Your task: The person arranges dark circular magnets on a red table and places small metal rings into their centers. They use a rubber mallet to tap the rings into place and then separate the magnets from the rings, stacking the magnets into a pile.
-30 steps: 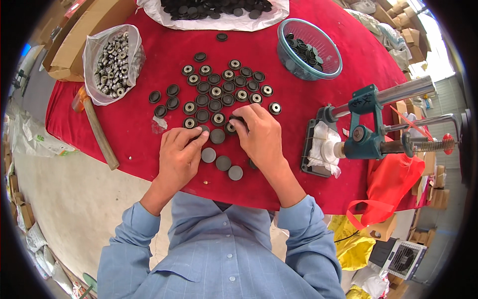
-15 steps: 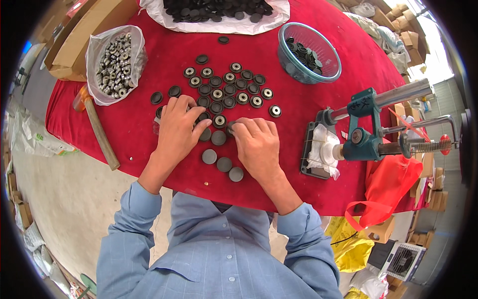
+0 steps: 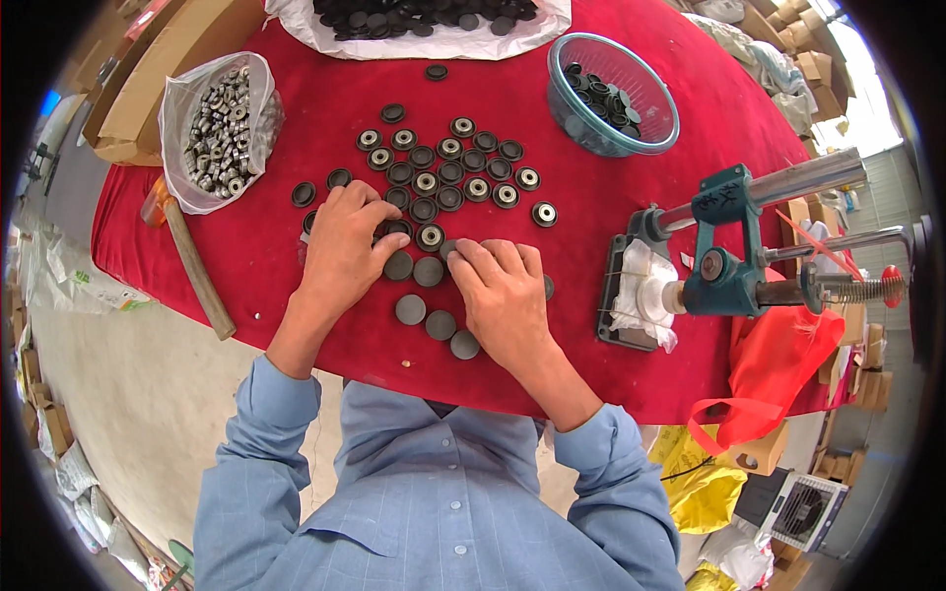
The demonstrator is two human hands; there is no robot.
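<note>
My left hand (image 3: pixel 340 236) is closed, thumb and fingertips pinched around a black round cap (image 3: pixel 398 228) at the near left edge of a cluster. My right hand (image 3: pixel 505 300) has its fingers curled down onto a dark disc-like cap (image 3: pixel 447 249), mostly hidden under the fingertips. Between the hands sits a cap with a metal bearing (image 3: pixel 430 236) in it. Several plain black caps (image 3: pixel 428 272) lie nearer to me, flat faces up. Farther off, the cluster mixes open caps (image 3: pixel 450 171) and caps with bearings in them. Another dark cap (image 3: pixel 548 287) peeks out right of my right hand.
A clear bag of metal bearings (image 3: pixel 222 138) and a hammer (image 3: pixel 197 266) are at left. A white sack (image 3: pixel 414 49) of black caps lies at the far side. On the right stand a clear bluish basket (image 3: pixel 616 148) of caps and a green hand press (image 3: pixel 724 256).
My left thumb has moved up against the cap, baring the plain cap below it. My right hand has shifted slightly, and a dark cap now shows at its right side.
</note>
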